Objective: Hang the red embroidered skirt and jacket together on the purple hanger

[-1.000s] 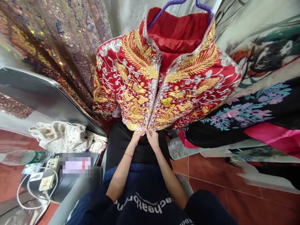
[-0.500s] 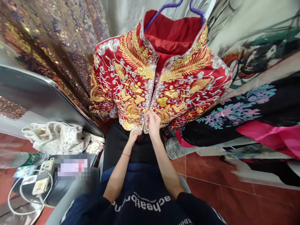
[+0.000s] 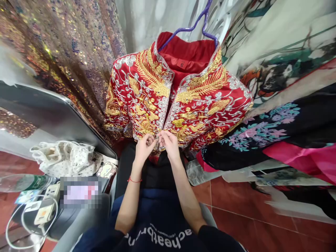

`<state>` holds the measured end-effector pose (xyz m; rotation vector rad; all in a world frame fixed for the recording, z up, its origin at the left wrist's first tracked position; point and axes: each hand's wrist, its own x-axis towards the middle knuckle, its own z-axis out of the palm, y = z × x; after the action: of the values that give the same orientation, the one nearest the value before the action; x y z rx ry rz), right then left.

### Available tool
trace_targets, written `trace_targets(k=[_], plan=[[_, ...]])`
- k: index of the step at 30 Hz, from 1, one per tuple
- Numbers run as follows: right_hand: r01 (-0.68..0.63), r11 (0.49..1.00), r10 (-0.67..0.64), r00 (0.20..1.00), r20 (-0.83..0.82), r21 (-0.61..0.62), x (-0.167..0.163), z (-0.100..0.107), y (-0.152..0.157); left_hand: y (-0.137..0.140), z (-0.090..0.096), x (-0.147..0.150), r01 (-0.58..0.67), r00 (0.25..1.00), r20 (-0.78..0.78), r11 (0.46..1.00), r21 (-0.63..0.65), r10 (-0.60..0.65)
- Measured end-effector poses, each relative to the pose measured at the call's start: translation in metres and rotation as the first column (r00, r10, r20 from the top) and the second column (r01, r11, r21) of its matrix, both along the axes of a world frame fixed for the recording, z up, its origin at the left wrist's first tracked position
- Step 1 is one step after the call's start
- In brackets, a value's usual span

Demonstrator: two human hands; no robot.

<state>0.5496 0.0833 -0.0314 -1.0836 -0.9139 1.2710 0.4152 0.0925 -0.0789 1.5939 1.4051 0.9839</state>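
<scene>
A red jacket (image 3: pixel 194 115) with dense gold and silver embroidery hangs from a purple hanger (image 3: pixel 187 29), its stand collar open at the top. My left hand (image 3: pixel 144 147), a red string bracelet on its wrist, pinches at the lower front edge with curled fingers. Close beside it, my right hand (image 3: pixel 170 142) has its fingertips pinched on the opposite front edge. Both hands meet low on the front opening, where the two edges come together. Whatever small fastening lies between the fingertips is too small to make out. A size label (image 3: pixel 181 64) shows inside the collar.
Sequined fabric (image 3: pixel 78 52) hangs at the left behind a dark panel (image 3: pixel 52 112). Below are a spotted white cloth (image 3: pixel 63 159), a plastic bottle (image 3: pixel 28 182) and a power strip (image 3: pixel 48 203) with a white cable. A black floral garment (image 3: pixel 262 129) hangs at the right.
My left hand has come up from under the hem to the front of the jacket, beside my right hand. The jacket and hanger sit lower and slightly further left in view.
</scene>
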Motion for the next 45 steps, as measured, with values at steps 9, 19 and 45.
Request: trace_targets(k=[9,19,45], plan=[[-0.02,0.996,0.015,0.999,0.05,0.084,0.002,0.017,0.003,0.012,0.033,0.036,0.04,0.936,-0.351,0.979,0.201,0.034],[0.145,0.959,-0.163,0.985,0.055,0.245,-0.004,0.084,0.011,-0.002,0.03,0.042,0.023,0.934,-0.355,0.984,0.177,0.042],[0.141,0.986,-0.142,0.99,0.002,0.091,-0.002,0.03,-0.007,-0.019,0.027,0.045,-0.082,0.938,-0.328,0.99,0.113,0.115]])
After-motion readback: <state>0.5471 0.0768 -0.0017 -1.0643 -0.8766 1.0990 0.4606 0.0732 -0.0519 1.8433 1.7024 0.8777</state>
